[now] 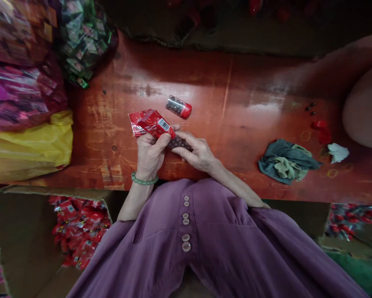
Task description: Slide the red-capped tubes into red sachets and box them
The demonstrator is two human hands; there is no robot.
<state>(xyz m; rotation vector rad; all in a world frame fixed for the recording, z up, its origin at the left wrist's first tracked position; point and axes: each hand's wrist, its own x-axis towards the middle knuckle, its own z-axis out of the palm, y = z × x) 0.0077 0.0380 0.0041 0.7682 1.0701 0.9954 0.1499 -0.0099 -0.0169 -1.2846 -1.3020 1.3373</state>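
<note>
Over the table's near side, my left hand (151, 151) pinches red printed packets, its thumb on top. The upper packet (156, 124) has a white barcode label; another red packet (136, 118) fans out beneath it. My right hand (196, 152) is closed around a clear tube of dark round balls (178, 142), which meets the near end of the upper packet. Whether the tube's end is inside the packet is hard to tell. A similar clear tube with a red cap (179, 106) lies on the table just beyond my hands.
Bags of small packets (24, 93) and a yellow bag (49, 142) stand at the left. A box of red packets (80, 231) sits below the table edge. At the right are a crumpled cloth (287, 161), a red piece (322, 131) and rubber bands. A cardboard edge (229, 45) spans the back.
</note>
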